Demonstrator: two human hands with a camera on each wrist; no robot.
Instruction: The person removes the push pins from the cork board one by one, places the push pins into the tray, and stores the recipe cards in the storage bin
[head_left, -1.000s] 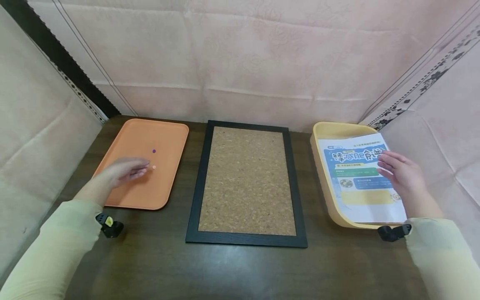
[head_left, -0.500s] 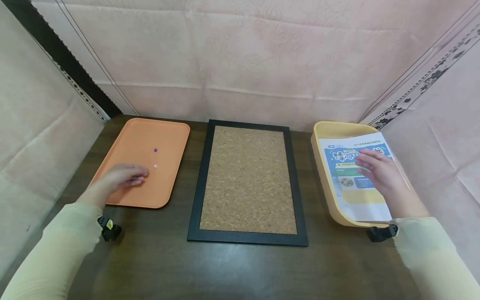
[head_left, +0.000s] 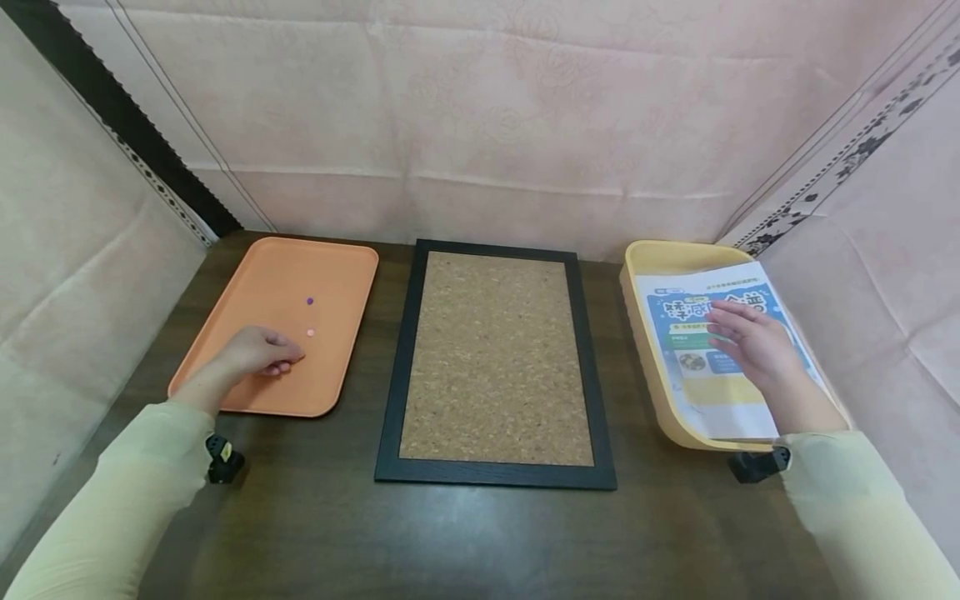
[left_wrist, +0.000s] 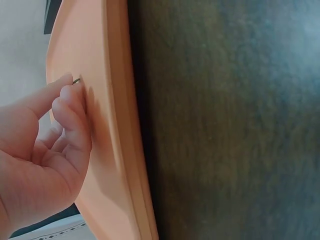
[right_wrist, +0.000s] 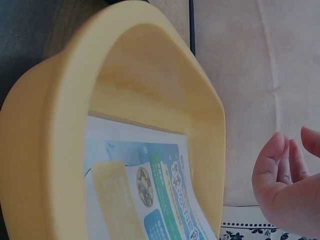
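Observation:
My left hand (head_left: 258, 352) is low over the orange tray (head_left: 277, 271), its thumb and index fingertips pinching a small dark thumbtack (left_wrist: 76, 81); most of it is hidden by the fingers. The other fingers curl loosely toward the palm. Farther in on the tray lie a purple thumbtack (head_left: 310, 301) and a pale pink thumbtack (head_left: 311, 332), both too small to show detail. My right hand (head_left: 757, 343) hovers with relaxed fingers above a printed poster sheet (head_left: 690, 392) and holds nothing. This sheet lies in the yellow tub (head_left: 660, 260).
Between tray and tub, a cork board (head_left: 498, 358) in a black frame lies flat on the dark wooden table (head_left: 450, 542). Pale pink cloth (head_left: 480, 125) stands as a wall behind the table and on both sides.
My left hand has drawn slightly toward me from the pink thumbtack and come down onto the tray. My right hand has shifted left over the poster sheet.

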